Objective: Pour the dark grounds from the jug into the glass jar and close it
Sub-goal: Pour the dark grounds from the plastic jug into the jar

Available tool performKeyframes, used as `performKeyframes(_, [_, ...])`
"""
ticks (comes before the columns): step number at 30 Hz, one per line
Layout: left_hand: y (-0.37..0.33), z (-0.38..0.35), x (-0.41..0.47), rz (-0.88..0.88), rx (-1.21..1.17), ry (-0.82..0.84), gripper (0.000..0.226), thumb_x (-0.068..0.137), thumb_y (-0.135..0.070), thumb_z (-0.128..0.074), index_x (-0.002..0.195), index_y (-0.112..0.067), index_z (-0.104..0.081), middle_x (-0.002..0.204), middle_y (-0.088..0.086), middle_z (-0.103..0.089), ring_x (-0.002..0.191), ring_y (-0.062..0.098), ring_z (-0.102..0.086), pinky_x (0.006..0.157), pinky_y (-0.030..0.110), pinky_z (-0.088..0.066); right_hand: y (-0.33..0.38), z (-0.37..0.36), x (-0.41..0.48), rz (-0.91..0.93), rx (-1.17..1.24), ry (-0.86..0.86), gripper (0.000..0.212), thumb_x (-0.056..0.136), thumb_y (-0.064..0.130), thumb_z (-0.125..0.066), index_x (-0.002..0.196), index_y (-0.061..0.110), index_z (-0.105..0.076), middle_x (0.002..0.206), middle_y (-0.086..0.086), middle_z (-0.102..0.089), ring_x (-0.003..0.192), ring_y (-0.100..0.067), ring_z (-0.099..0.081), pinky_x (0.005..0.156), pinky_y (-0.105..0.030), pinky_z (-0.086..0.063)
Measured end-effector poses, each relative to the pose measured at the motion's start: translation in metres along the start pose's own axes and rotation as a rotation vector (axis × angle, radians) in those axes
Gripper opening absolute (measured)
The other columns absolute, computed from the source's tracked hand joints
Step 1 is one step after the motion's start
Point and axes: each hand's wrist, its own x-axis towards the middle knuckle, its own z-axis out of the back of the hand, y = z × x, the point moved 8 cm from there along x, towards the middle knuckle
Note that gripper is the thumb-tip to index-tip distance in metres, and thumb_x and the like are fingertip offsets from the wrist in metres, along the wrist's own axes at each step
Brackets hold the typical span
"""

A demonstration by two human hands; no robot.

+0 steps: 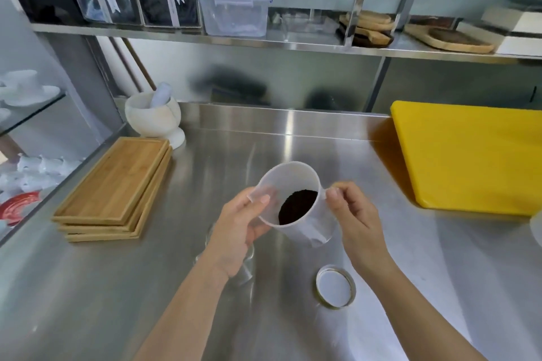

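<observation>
Two hands are gripping the light, slippery plastic jug (296, 202): our right hand (356, 220) clamping its handle, our left hand (237, 231) pinching the spout rim, mid-counter (293, 138).

A single head-worn wide-angle view looks forward and down, close over the steel counter (293, 138) toward the shelf (187, 35).
</observation>
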Motion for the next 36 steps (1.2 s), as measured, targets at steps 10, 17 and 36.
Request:
performKeyframes(10, [0.003, 0.006, -0.021, -0.007, -0.232, -0.007, 0.042, 0.082, -0.02, -0.056, 0.12, -0.002, -0.057, 0.115, 0.01, -0.063, 0.108, 0.022, -0.059, 0.089, 0.034, -0.049, 0.03, -0.016, 0.014, 0.087, -0.046, -0.102, 0.015, 0.072, 0.05, -0.06, 0.078, 0.036, -0.058, 0.075, 0.023, -0.061, 0.078, -0.007, -0.055, 0.071, -0.032, -0.047])
performKeyframes(17, [0.004, 0.014, -0.028, -0.053, -0.197, -0.057, 0.035, 0.083, -0.005, -0.054, 0.117, 0.001, -0.058, 0.109, 0.011, -0.066, 0.1, 0.02, -0.064, 0.08, 0.027, -0.053, 0.018, -0.036, 0.026, 0.014, -0.266, -0.022, 0.032, 0.079, 0.062, -0.039, 0.103, 0.046, -0.053, 0.091, 0.022, -0.045, 0.101, -0.014, -0.046, 0.097, -0.044, -0.04])
performKeyframes(36, [-0.011, 0.045, -0.023, -0.202, 0.044, -0.178, 0.035, 0.083, -0.028, -0.055, 0.111, -0.009, -0.067, 0.116, 0.01, -0.068, 0.112, 0.021, -0.06, 0.098, 0.035, -0.044, -0.003, -0.036, 0.019, -0.084, -0.071, -0.131, 0.02, 0.08, 0.046, -0.054, 0.067, 0.03, -0.054, 0.084, 0.01, -0.052, 0.078, 0.004, -0.051, 0.068, -0.016, -0.039])
